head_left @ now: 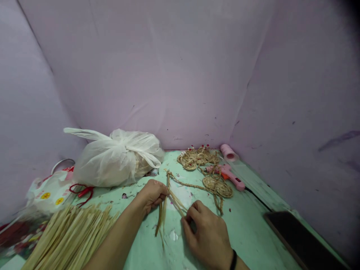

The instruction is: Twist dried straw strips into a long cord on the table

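My left hand [153, 195] is closed around a plaited straw braid [168, 180], pinching it where the plait gives way to loose strands. Loose straw strands [177, 202] fan out from there, and some hang down toward me. My right hand [206, 230] pinches the end of the strands stretched to the right. From the top of the braid a thin straw cord [191, 184] runs right to a coiled straw piece [218, 186] lying on the table. Behind it is a pile of coiled straw pieces [197, 157] with red-headed pins.
A pink glue gun [232, 176] with a black cord and a pink thread spool [229, 153] lie at right, near a dark phone-like slab [302, 236]. A tied white plastic bag [112, 161] stands back left. Dry straw strips [67, 236] are heaped front left. Walls enclose the table.
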A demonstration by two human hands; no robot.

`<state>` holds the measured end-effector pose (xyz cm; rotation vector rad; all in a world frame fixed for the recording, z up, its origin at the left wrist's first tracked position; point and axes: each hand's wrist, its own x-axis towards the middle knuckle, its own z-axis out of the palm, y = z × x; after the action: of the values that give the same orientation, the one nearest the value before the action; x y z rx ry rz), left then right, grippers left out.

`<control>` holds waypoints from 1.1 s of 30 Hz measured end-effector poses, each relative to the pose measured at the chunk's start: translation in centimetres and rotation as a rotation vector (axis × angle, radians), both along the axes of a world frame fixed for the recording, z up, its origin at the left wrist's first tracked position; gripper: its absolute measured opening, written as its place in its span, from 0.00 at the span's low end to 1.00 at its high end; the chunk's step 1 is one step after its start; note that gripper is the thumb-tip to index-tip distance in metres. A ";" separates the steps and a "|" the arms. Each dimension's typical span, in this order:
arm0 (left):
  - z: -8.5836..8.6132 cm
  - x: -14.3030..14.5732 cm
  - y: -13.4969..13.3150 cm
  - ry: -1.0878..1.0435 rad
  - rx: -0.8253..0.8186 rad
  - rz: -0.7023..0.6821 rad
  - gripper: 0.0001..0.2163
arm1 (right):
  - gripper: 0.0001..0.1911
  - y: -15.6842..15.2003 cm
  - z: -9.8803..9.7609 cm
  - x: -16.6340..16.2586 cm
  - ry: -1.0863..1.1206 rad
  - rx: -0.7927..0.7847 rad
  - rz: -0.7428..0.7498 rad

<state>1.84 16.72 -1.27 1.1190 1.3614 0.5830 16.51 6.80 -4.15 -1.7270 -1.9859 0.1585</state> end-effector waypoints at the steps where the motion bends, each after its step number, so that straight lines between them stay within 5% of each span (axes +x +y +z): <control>1: 0.0 0.0 0.0 0.003 0.001 -0.002 0.02 | 0.07 0.0 -0.1 0.0 -0.002 0.000 0.000; 33: -0.1 0.1 0.1 0.028 0.008 0.000 0.04 | 0.06 -0.2 0.2 0.0 0.000 -0.016 0.021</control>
<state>1.96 16.78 -1.37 1.1376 1.3842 0.5752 16.51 6.57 -3.95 -1.7165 -2.0088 0.1827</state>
